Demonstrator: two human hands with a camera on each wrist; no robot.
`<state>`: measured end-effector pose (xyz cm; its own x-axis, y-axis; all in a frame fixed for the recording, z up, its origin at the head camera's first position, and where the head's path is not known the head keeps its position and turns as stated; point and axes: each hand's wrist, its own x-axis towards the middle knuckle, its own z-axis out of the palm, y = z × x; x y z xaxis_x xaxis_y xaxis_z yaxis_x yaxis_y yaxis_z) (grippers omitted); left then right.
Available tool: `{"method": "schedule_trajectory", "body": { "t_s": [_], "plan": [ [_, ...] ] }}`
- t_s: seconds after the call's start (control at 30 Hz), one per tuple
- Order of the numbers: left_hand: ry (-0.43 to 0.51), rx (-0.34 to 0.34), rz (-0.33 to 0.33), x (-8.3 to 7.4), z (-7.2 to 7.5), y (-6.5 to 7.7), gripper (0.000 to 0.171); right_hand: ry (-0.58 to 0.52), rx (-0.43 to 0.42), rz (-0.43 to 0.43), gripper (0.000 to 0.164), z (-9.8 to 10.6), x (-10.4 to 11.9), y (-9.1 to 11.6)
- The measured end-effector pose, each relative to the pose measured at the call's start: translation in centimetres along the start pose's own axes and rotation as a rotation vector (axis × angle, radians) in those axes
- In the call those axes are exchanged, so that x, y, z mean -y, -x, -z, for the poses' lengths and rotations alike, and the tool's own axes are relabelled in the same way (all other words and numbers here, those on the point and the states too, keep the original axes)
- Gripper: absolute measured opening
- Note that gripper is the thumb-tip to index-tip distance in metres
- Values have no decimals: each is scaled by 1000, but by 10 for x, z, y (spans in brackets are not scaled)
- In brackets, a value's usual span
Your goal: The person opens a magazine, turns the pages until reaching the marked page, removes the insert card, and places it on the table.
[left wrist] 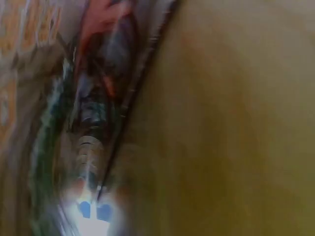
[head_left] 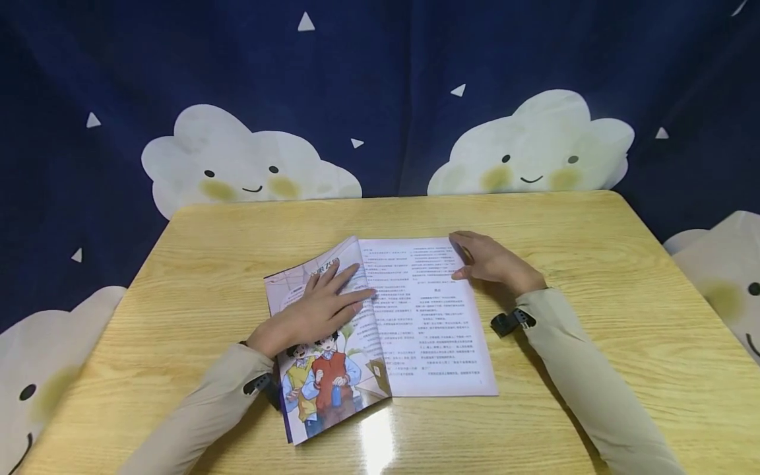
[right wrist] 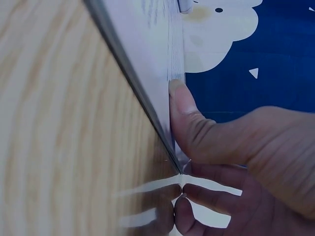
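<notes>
An open magazine [head_left: 436,330] lies on the table, its right page covered in printed text. Its left side is a raised, slanted leaf with a colour picture [head_left: 332,382] of two cartoon figures. My left hand [head_left: 320,307] rests on that leaf with fingers spread, fingertips reaching toward the fold. At the upper right corner of the text page, my right hand [head_left: 489,264] holds the edge between thumb and fingers. From the right wrist, the thumb [right wrist: 182,103] lies against the page edges, with the other fingers curled at the corner. The left wrist view is blurred, showing the printed leaf [left wrist: 98,73].
The wooden table [head_left: 214,251] surrounds the magazine, its far edge in front of a dark blue curtain [head_left: 380,79] with white smiling clouds. A black wrist camera [head_left: 505,323] hangs by the right sleeve. Light glares off the tabletop near the magazine's lower edge.
</notes>
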<state>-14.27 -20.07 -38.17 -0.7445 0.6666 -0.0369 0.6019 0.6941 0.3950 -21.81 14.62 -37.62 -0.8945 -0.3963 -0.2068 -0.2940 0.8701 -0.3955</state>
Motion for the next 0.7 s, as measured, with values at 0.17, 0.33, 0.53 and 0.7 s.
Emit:
{"method": "schedule_trajectory", "body": {
  "t_s": [0.17, 0.33, 0.53, 0.7],
  "plan": [
    [-48, 52, -8, -1, -4, 9, 44, 4, 1, 9, 88, 0, 0, 0],
    [-34, 90, 1, -3, 2, 13, 45, 9, 4, 11, 86, -1, -1, 1],
    [-67, 129, -50, 6, 16, 24, 69, -10, -5, 23, 85, -2, -1, 1],
    [-43, 147, -42, 14, 21, 37, 60, -2, -6, 25, 84, -1, -1, 0]
  ]
}}
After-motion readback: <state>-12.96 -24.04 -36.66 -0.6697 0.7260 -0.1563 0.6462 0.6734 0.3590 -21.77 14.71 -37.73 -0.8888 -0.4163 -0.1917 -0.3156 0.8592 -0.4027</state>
